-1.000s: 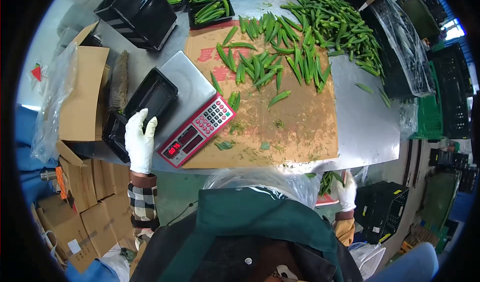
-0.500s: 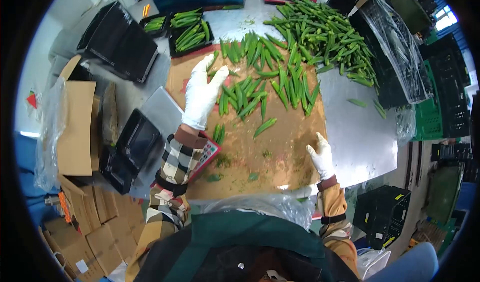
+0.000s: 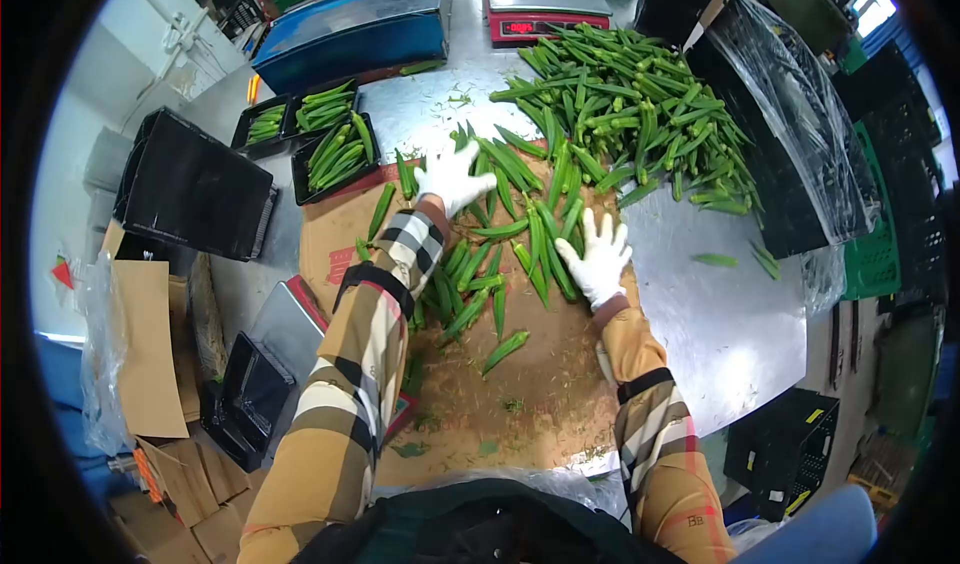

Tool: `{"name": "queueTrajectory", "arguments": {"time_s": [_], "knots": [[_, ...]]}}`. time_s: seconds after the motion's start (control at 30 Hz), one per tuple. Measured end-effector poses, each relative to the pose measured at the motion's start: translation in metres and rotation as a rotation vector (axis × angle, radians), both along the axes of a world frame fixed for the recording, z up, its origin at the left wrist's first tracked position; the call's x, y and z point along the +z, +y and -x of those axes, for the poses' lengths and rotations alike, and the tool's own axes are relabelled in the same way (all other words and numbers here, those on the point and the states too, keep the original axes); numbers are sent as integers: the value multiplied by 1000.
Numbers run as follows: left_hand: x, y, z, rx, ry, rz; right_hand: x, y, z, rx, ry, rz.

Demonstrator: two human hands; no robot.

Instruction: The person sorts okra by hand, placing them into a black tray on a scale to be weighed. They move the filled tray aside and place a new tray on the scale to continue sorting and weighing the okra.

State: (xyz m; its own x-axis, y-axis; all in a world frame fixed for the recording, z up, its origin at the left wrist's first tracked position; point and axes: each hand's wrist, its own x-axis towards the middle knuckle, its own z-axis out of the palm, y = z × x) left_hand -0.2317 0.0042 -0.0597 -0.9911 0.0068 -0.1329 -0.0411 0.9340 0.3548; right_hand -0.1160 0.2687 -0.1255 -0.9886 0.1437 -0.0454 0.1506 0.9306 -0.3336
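My left hand (image 3: 455, 177), in a white glove, lies over loose okra pods (image 3: 512, 167) at the far part of a brown cardboard sheet (image 3: 545, 394). Its fingers are spread, with pods around and partly beneath them. Beside the right edge of the spread okra is my right hand (image 3: 602, 261), gloved in white too, fingers apart and fingertips close to the pods. A big okra pile (image 3: 650, 114) rises just beyond it. More pods (image 3: 468, 286) are scattered near my left forearm, whose sleeve hides some of them.
Black trays of okra (image 3: 338, 164) stand at the back left. A red scale (image 3: 545, 32) is behind the pile, and a plastic-wrapped black crate (image 3: 780, 114) borders it on the right. Empty black trays (image 3: 250, 389) rest on another scale (image 3: 290, 314) at the left.
Both hands have reached farther forward; the left also moved right onto the okra, and the right came up beside the pods. The view has shifted, and one pod now lies where the left hand was.
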Motion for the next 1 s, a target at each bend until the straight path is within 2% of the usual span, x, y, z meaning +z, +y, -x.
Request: {"name": "queueTrajectory", "arguments": {"time_s": [0.1, 0.17, 0.23, 0.37, 0.5, 0.6, 0.83, 0.9, 0.97, 1.0], "knots": [[-7, 21, -41, -149, 117, 83, 10, -21, -20, 227, 102, -45], [-14, 36, -83, -337, 170, 120, 13, -29, -39, 322, 67, -41], [-14, 43, -133, -420, 195, 149, 13, -26, -67, 353, 41, 78], [11, 41, -225, -480, 206, 144, 29, -10, -158, 410, 117, 76], [27, 41, -305, -576, 173, 81, 42, -2, -245, 340, 73, 7], [21, 39, -361, -603, 111, 7, 45, -6, -293, 259, 32, 32], [27, 13, -428, -692, 17, -99, 53, -7, -346, 206, 82, 121], [35, 1, -424, -485, 197, -255, 56, -2, -345, 165, 128, 166], [33, -15, -408, -181, 177, -542, 57, -2, -328, 118, 270, 189], [27, -17, -398, -38, 109, -649, 59, -2, -316, 102, 236, 277]]}}
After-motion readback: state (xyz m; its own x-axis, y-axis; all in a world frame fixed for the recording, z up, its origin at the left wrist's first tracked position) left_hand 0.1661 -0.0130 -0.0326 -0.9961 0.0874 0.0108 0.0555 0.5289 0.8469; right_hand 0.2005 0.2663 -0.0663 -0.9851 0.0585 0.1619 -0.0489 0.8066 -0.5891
